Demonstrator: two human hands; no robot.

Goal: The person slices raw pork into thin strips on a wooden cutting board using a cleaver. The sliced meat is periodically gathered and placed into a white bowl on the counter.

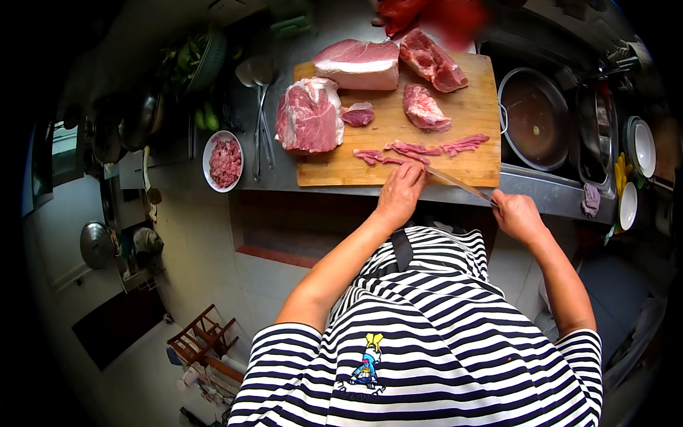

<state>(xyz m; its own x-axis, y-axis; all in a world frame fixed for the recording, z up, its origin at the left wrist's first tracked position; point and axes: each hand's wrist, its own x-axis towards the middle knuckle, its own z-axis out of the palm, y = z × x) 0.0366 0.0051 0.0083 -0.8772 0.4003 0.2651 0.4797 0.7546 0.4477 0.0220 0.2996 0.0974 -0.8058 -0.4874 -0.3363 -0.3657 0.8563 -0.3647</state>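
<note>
My right hand (517, 213) grips the handle of a kitchen knife (461, 184), whose blade reaches left to my left hand. Bent fingers of my left hand (401, 192) rest at the front of a wooden cutting board (331, 173), touching or close to the blade tip and the cut meat; what lies under them is hidden. Thin strips of raw meat (408, 151) lie in a row just beyond. Farther back on the board are a small piece of meat (358, 114), a fatty piece (425, 109), a slab with white fat (356, 64), a large chunk (309, 116) and a long chunk (433, 60).
Left of the board, a white bowl (224, 161) holds ground or chopped meat, with metal utensils (260, 117) beside it. A metal basin (535, 118) with liquid stands at the right, near a crumpled cloth (590, 200) and white bowls (644, 148). Greens fill a basket (209, 61) at the back left.
</note>
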